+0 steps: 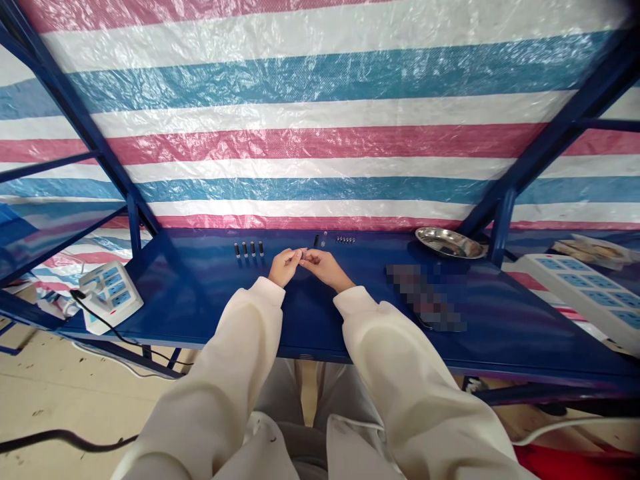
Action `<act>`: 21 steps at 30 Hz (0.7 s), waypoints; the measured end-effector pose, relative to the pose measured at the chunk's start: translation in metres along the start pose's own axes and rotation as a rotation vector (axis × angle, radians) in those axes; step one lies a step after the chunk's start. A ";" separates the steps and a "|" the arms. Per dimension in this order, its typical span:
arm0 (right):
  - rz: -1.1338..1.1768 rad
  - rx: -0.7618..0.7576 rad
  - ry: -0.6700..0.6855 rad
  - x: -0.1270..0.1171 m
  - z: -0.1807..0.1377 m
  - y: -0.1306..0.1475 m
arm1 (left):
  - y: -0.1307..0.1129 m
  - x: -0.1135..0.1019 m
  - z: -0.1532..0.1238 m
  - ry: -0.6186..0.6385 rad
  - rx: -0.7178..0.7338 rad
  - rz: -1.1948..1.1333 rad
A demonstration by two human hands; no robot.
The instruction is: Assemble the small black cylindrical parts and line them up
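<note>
My left hand (285,267) and my right hand (321,266) meet above the middle of the blue tabletop (310,327). The fingers of both are closed in a pinch around something small and dark, too tiny to make out. Left of them is a row of several small black cylinders (245,250) with pale lower ends. Just beyond my right hand lie a thin black piece (317,240) and a clear piece (325,238). Beside these, farther right, runs a row of small shiny metal parts (345,240).
A shiny metal dish (450,243) sits at the back right, with a blurred-out dark object (425,297) nearer me. White power strips (111,297) flank the table, the left one with a black cord. Blue frame posts (501,227) and a striped plastic sheet (320,143) stand behind.
</note>
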State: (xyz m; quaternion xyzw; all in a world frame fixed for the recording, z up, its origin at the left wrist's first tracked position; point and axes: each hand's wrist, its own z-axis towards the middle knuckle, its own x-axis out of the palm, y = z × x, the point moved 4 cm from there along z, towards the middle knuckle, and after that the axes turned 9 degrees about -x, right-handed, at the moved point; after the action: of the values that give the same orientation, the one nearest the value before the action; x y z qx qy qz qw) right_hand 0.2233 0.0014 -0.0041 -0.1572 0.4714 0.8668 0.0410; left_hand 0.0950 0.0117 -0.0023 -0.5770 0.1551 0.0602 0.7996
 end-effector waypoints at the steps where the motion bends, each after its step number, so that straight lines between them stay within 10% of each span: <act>1: -0.010 0.000 0.005 0.000 0.000 0.000 | 0.000 0.000 0.000 -0.001 0.024 0.026; 21: -0.649 0.413 -0.212 -0.035 0.019 -0.042 | 0.000 0.000 -0.002 -0.081 -0.046 0.333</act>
State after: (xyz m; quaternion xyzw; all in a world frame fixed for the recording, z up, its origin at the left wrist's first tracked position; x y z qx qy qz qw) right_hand 0.2616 0.0434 -0.0170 -0.1960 0.5547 0.7074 0.3918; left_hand 0.0950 0.0097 -0.0032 -0.5585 0.2148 0.2187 0.7708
